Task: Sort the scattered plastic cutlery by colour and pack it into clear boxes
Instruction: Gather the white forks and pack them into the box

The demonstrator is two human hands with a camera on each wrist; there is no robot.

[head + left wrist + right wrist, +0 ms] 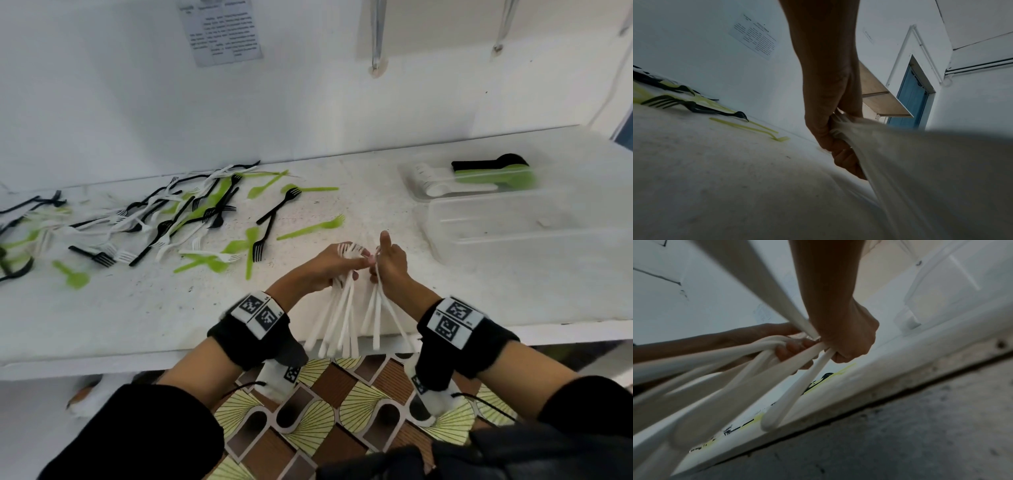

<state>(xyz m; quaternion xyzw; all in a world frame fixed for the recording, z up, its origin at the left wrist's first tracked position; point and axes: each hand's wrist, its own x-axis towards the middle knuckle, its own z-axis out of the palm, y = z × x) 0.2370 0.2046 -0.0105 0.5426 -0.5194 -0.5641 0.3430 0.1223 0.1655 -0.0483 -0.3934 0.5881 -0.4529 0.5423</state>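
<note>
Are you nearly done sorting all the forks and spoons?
Not nearly. Done: one box at the back right holds some white, green and black cutlery. In hand: the left hand and right hand grip white forks. Left: the mixed pile still scattered; the nearer box looks empty.

Black sleeves (144,425), black wrist bands (253,339) w/ white coded tags (454,317).

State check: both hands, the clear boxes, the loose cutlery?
left hand: grips a bunch of white forks
right hand: grips a smaller white bunch
far clear box: open, holds white, green and black cutlery
near clear box: looks empty
scattered cutlery: mixed colours, unsorted, on the counter
</note>
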